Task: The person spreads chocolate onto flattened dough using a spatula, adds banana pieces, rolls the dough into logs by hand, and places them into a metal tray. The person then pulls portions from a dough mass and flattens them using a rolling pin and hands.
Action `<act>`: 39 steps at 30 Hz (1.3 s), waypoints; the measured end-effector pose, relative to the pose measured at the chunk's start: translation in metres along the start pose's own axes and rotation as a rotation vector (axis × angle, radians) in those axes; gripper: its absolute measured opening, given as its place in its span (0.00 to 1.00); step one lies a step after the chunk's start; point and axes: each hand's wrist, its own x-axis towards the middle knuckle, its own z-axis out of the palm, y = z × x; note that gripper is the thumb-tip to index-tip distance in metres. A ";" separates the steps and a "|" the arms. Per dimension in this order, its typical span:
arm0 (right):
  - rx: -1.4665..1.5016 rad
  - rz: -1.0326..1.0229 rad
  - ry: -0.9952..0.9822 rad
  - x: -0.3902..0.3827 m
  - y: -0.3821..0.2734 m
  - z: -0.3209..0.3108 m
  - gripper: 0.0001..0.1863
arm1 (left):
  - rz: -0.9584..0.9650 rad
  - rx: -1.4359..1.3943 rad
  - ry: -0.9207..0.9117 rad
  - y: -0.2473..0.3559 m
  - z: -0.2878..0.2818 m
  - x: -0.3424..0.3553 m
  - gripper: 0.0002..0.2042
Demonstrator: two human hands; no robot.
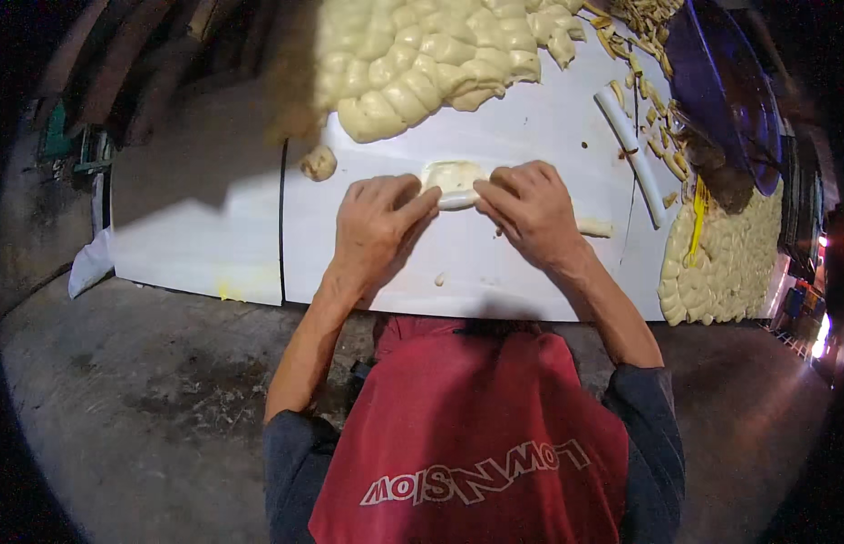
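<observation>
Head view: the piece of dough (453, 175) lies on the white tabletop (494, 263) straight in front of me, between my two hands. Its far part is flat, a thin pale sheet, while the edge nearest me is turned up into a small, smooth roll. My left hand (378, 216) has thumb and bunched fingers pinching the left end of that roll; my right hand (529, 207) pinches the right end likewise.

I judge this piece about half done: flattened, its near edge rolled, the flat remainder left to roll up. Whether anything is wrapped inside I cannot tell.

Just outside my right wrist lies a pale stick-like piece (594, 227), partly hidden, perhaps dough. Off to my left sits a small rough lump (319, 163). Beyond my hands spreads a big bed of pale dough lumps (422, 68), and a second dough mass (726, 272) covers the right corner, with a yellow tool (698, 222) lying on it. By the look of those, much dough remains unworked. Also on my right are a white rod (619, 118), scattered yellowish strips (669, 156) and a purple basin (726, 72).
</observation>
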 end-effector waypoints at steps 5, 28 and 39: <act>-0.001 0.023 0.016 0.004 -0.004 -0.010 0.14 | -0.086 -0.090 0.001 0.004 -0.007 -0.001 0.13; -0.056 0.111 0.069 0.034 0.010 0.000 0.14 | -0.171 0.044 0.083 -0.005 0.002 0.033 0.13; 0.281 0.222 -0.111 0.046 0.024 -0.022 0.14 | -0.190 -0.030 -0.077 0.001 -0.010 0.047 0.16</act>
